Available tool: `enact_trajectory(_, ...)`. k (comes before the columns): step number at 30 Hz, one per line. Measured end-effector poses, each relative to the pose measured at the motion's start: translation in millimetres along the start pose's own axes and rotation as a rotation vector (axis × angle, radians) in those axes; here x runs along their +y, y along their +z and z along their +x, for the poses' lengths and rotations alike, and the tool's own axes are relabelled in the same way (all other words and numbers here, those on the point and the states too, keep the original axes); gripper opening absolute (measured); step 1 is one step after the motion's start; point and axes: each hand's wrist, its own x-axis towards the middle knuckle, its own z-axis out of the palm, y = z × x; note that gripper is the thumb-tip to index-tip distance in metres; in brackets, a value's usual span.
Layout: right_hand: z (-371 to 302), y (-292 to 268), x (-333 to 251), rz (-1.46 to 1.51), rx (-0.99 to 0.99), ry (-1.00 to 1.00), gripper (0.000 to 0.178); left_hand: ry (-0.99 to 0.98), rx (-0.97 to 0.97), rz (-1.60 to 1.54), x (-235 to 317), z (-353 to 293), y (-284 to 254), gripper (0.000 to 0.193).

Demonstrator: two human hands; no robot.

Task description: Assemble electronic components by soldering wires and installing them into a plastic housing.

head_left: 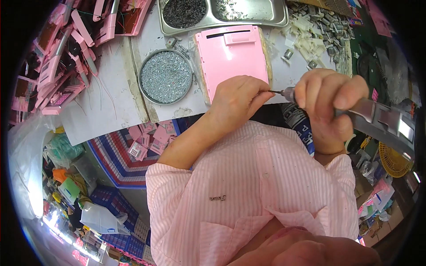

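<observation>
My right hand point(330, 95) is wrapped round a grey electric screwdriver point(377, 119), which lies nearly level with its bit pointing left. At the bit's tip, the thumb and forefinger of my left hand point(239, 99) are pinched together; whatever sits between them is too small to make out. Just beyond my left hand, a flat pink plastic panel point(230, 57) with a dark slot along its far edge rests on a wrapped pad. Left of the panel stands a round metal dish point(166, 76) full of small silvery screws.
A steel tray point(278, 13) at the back holds dark springs. White plastic pieces and small motors point(326, 33) are heaped at the right. Wired pink housings point(57, 66) pile up at the far left. Below the table edge, a blue-and-red basket point(115, 155) holds pink parts.
</observation>
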Motion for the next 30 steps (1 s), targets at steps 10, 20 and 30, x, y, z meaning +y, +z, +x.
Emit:
enact_trajectory(10, 4.1, 6.3, 8.4, 0.000, 0.026, -0.030, 0.026, 0.063, 0.061, 0.057, -8.5, -7.8, 3.4, 0.019)
enact_trajectory(20, 5.5, -33.4, 10.9, -0.064, -0.109, -0.037, 0.028, -0.443, 0.008, 0.955, -34.0, -50.7, -127.1, 0.018)
enact_trajectory(30, 15.6, -31.3, 39.8, -0.133, 0.076, -0.113, 0.020, -0.251, 0.196, 0.842, -69.2, -31.1, -141.6, 0.014)
